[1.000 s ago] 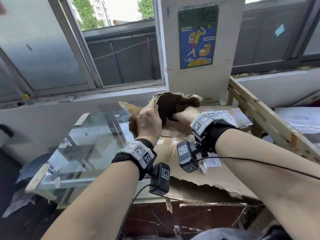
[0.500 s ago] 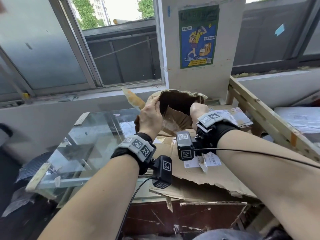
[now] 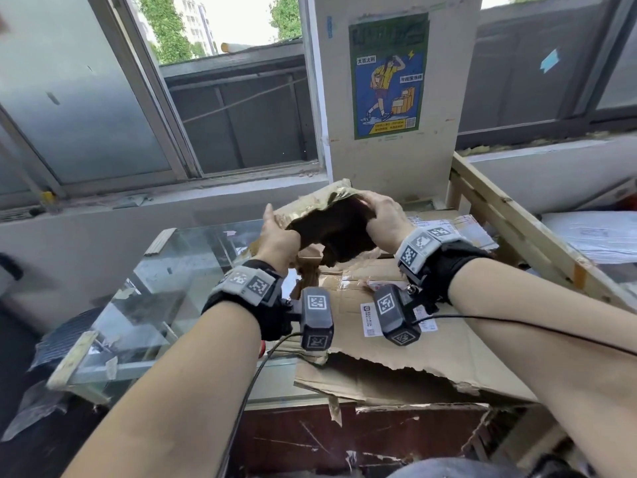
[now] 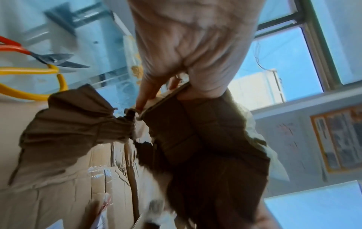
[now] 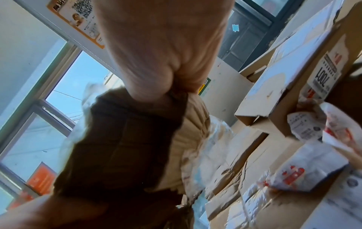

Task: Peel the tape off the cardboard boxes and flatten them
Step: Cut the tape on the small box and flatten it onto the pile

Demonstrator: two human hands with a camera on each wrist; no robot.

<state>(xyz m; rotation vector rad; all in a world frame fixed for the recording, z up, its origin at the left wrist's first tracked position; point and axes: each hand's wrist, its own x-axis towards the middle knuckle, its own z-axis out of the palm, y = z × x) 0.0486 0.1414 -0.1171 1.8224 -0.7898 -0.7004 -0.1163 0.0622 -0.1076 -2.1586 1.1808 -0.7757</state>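
Note:
I hold a small torn cardboard box (image 3: pixel 332 232) up in the air above a flattened cardboard sheet (image 3: pixel 434 343), its brown inside facing me. My left hand (image 3: pixel 277 232) pinches its left edge, thumb on the inner face (image 4: pixel 203 80). My right hand (image 3: pixel 384 215) grips its right upper edge (image 5: pixel 156 86). Crinkled clear tape (image 3: pixel 331 198) clings along the box's top rim. A torn flap (image 4: pixel 66 127) hangs from the box's lower left. The fingertips of both hands are hidden behind the cardboard.
A glass tabletop (image 3: pixel 172 288) lies to the left. Red-handled scissors (image 4: pixel 49 58) rest on it beside a yellow loop. A wooden frame (image 3: pixel 524 232) runs along the right. Labelled boxes (image 5: pixel 305 65) stand stacked to the right. Wall with poster (image 3: pixel 389 77) is straight ahead.
The two hands have moved apart and risen, spreading the crumpled box wider. The right hand has shifted from inside the box to its upper right edge.

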